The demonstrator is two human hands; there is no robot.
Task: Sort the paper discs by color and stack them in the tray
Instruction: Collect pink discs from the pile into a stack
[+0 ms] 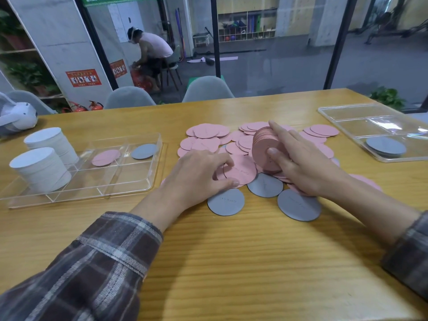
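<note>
Head view: the right hand (298,165) grips an edge-standing pink stack (264,151); the left hand (199,174), just left of it, pinches a loose pink disc (242,171). Any slackened squeeze could spill the stack. The tray (129,179) sits farther left of both hands.

Soft, even indoor light, glare on the clear tray (393,126) (far right), frame edges bowed.
</note>
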